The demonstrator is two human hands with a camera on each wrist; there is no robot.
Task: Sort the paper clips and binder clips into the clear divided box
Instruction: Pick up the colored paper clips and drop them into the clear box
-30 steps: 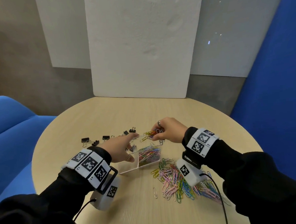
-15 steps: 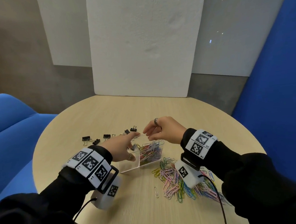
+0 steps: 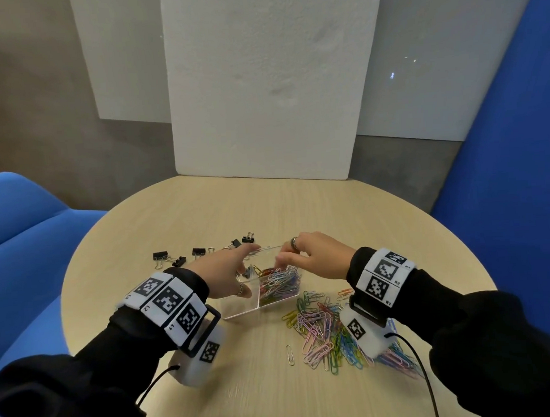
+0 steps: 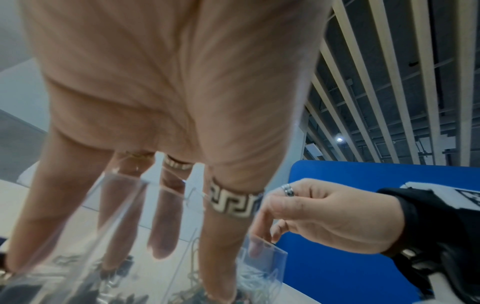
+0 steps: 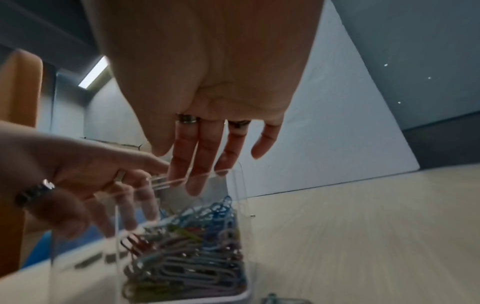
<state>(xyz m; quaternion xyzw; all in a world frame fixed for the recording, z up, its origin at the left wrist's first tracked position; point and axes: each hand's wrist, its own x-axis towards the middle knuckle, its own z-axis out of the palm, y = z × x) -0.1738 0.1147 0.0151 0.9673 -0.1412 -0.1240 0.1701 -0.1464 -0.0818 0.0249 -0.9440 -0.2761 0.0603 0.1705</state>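
Note:
The clear divided box [image 3: 241,307] stands at the table's middle. Its right compartment is full of coloured paper clips [image 3: 280,283] [image 5: 187,257], and a black binder clip [image 3: 248,271] shows in the left one. My left hand [image 3: 226,275] [image 4: 166,102] holds the box's left end, index finger along the far rim and ringed thumb on the near side. My right hand [image 3: 312,257] [image 5: 207,82] hangs over the right compartment, empty, with its fingers pointing down at the rim. A loose pile of paper clips [image 3: 326,334] lies right of the box, and several binder clips [image 3: 160,256] lie to its far left.
One silver paper clip [image 3: 289,355] lies alone in front of the pile. A white foam board [image 3: 266,80] stands at the round table's far edge. A blue seat [image 3: 17,230] is on the left and a blue panel [image 3: 506,162] on the right.
One second ago my right hand pinched a bunch of paper clips above the box. It has let them go and now has its fingers down at the right compartment. My left hand stayed put.

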